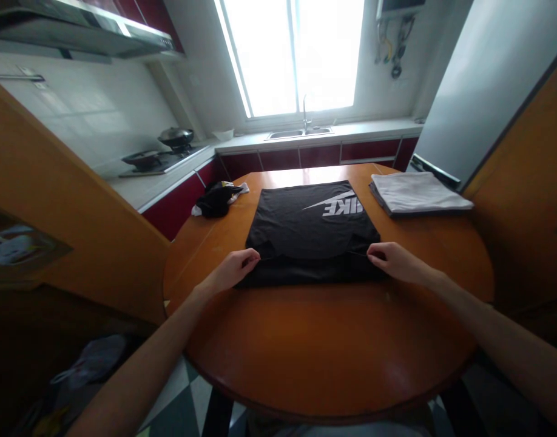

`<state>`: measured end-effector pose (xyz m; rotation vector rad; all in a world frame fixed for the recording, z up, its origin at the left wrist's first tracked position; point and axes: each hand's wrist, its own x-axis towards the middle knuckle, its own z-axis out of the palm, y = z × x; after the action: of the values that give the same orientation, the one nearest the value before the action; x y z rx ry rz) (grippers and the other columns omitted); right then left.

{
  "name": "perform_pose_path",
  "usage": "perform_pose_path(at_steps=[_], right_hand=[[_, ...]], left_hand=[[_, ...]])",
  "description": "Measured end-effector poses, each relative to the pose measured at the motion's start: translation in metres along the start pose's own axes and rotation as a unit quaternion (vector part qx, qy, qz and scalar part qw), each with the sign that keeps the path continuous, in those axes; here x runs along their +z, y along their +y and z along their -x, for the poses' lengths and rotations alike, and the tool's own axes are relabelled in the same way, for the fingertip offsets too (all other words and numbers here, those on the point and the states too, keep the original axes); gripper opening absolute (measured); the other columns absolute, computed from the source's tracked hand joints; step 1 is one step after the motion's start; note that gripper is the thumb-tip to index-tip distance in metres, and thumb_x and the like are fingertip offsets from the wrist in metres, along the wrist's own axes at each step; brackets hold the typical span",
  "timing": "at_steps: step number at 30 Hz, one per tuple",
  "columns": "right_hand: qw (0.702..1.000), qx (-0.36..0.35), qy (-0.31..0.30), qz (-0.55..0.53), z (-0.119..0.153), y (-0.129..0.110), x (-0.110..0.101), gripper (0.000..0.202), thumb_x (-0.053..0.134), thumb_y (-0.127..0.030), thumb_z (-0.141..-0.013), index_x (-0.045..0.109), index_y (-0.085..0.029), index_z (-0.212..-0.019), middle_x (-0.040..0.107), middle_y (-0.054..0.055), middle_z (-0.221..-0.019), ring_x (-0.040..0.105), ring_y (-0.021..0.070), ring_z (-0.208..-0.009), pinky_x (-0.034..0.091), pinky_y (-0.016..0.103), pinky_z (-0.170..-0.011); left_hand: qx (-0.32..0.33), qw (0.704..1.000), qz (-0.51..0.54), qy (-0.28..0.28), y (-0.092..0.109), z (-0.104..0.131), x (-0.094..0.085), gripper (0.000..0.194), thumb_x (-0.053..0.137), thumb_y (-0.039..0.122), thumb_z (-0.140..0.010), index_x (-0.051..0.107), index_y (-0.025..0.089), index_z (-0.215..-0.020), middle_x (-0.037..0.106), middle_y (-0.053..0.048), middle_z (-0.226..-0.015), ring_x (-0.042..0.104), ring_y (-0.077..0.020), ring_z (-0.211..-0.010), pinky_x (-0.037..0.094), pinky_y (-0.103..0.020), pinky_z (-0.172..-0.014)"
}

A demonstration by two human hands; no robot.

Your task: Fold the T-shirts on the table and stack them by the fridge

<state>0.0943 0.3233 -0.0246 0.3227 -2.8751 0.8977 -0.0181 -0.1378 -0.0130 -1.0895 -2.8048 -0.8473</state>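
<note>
A black T-shirt (301,227) with a white printed logo lies folded on the wooden table (324,346), its lettering upside down from where I look. My left hand (238,267) pinches the left end of the shirt's near layer. At the right end, my right hand (394,261) pinches the same layer. Between both hands the layer's edge stretches across, with a darker band of the shirt below it. The fingertips partly hide the gripped fabric.
A stack of folded clothes (419,193), white on top, lies at the table's back right. A crumpled black and white garment pile (218,199) sits at the back left. Beyond are a counter with a sink (299,133) and a stove (162,161).
</note>
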Motion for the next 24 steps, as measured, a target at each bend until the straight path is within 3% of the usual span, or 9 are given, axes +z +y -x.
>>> perform_pose_path(at_steps=[3, 5, 7, 10, 14, 19, 24], right_hand=[[0.998, 0.014, 0.048, 0.025, 0.000, 0.006, 0.005, 0.017, 0.059, -0.035, -0.089, 0.071, -0.022, -0.091, 0.072, 0.004, -0.083, 0.064, 0.0195, -0.073, 0.047, 0.031, -0.068], [0.995, 0.028, 0.099, 0.016, 0.011, 0.011, 0.006, 0.025, 0.061, -0.042, -0.090, 0.071, -0.022, -0.100, 0.073, 0.006, -0.090, 0.066, 0.0213, -0.077, 0.050, 0.033, -0.071], [0.989, 0.061, 0.135, -0.007, 0.028, 0.017, 0.004, 0.035, 0.062, -0.051, -0.090, 0.070, -0.020, -0.104, 0.073, 0.008, -0.089, 0.066, 0.0220, -0.074, 0.052, 0.034, -0.068], [0.984, 0.116, 0.122, -0.051, 0.056, 0.024, -0.001, 0.044, 0.062, -0.061, -0.087, 0.072, -0.020, -0.098, 0.074, 0.008, -0.084, 0.066, 0.0222, -0.067, 0.052, 0.034, -0.062], [0.984, 0.136, 0.080, -0.082, 0.077, 0.025, -0.006, 0.044, 0.066, -0.064, -0.082, 0.075, -0.021, -0.088, 0.074, 0.007, -0.079, 0.066, 0.0224, -0.067, 0.052, 0.033, -0.060], [0.986, 0.125, 0.062, -0.091, 0.075, 0.023, -0.005, 0.041, 0.068, -0.060, -0.080, 0.076, -0.020, -0.085, 0.070, 0.005, -0.069, 0.060, 0.0192, -0.061, 0.046, 0.031, -0.055], [0.985, 0.123, 0.060, -0.103, 0.070, 0.021, -0.007, 0.042, 0.069, -0.059, -0.080, 0.077, -0.019, -0.085, 0.070, 0.006, -0.070, 0.060, 0.0190, -0.062, 0.047, 0.031, -0.057]], left_hand=[[-0.047, 0.997, 0.009, 0.062, -0.004, 0.005, 0.001, 0.031, 0.055, 0.046, -0.094, 0.068, 0.018, -0.097, 0.068, -0.003, -0.082, 0.061, -0.0159, -0.070, 0.048, -0.027, -0.068], [-0.102, 0.987, 0.030, 0.116, -0.007, 0.019, -0.003, 0.038, 0.054, 0.051, -0.094, 0.068, 0.017, -0.104, 0.070, -0.005, -0.089, 0.063, -0.0172, -0.074, 0.050, -0.028, -0.071], [-0.152, 0.978, 0.052, 0.137, -0.011, 0.039, -0.011, 0.045, 0.056, 0.057, -0.092, 0.068, 0.017, -0.107, 0.072, -0.006, -0.095, 0.065, -0.0187, -0.079, 0.052, -0.029, -0.074], [-0.187, 0.976, 0.055, 0.095, -0.018, 0.069, -0.022, 0.050, 0.062, 0.063, -0.086, 0.071, 0.018, -0.108, 0.073, -0.005, -0.093, 0.064, -0.0191, -0.078, 0.052, -0.029, -0.072], [-0.167, 0.985, 0.052, 0.016, -0.014, 0.088, -0.025, 0.043, 0.070, 0.058, -0.083, 0.075, 0.020, -0.102, 0.072, -0.003, -0.087, 0.064, -0.0188, -0.078, 0.051, -0.028, -0.071], [-0.141, 0.987, 0.072, 0.031, -0.005, 0.083, -0.015, 0.033, 0.070, 0.052, -0.085, 0.076, 0.020, -0.088, 0.071, -0.003, -0.086, 0.064, -0.0177, -0.079, 0.050, -0.026, -0.071], [-0.121, 0.990, 0.061, 0.033, -0.008, 0.083, -0.011, 0.029, 0.072, 0.048, -0.084, 0.076, 0.020, -0.089, 0.066, -0.001, -0.080, 0.060, -0.0153, -0.072, 0.046, -0.024, -0.065]])
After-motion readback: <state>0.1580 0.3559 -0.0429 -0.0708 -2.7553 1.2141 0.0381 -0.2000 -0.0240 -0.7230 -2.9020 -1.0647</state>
